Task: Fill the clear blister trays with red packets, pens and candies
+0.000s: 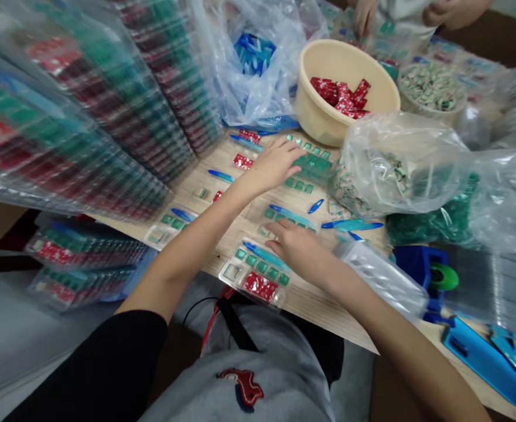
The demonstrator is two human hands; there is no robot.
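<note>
My left hand (279, 163) is over the far row of packs, fingers stretched out beside a clear tray with green pieces (317, 166). Nothing shows in its grasp. Closer to me, my right hand (296, 243) is above another clear tray (262, 220) with green squares and a light-blue pen-like stick. Its thumb and forefinger look apart near the tray's left end; the other fingers are partly hidden. At the table's front edge lies a filled clear blister tray (226, 272) with green squares, a red white-dotted packet (260, 286) and a blue pen-like stick (266, 256).
Tall stacks of filled packs (152, 88) stand on the left. Behind are a bag of blue pieces (255, 55) and a cream tub (310, 117) of red packets. Plastic bags (407, 170), a blue tape dispenser (420, 269) and a blue stapler-like tool (481, 357) crowd the right. Another person's hands (442, 12) show at the back.
</note>
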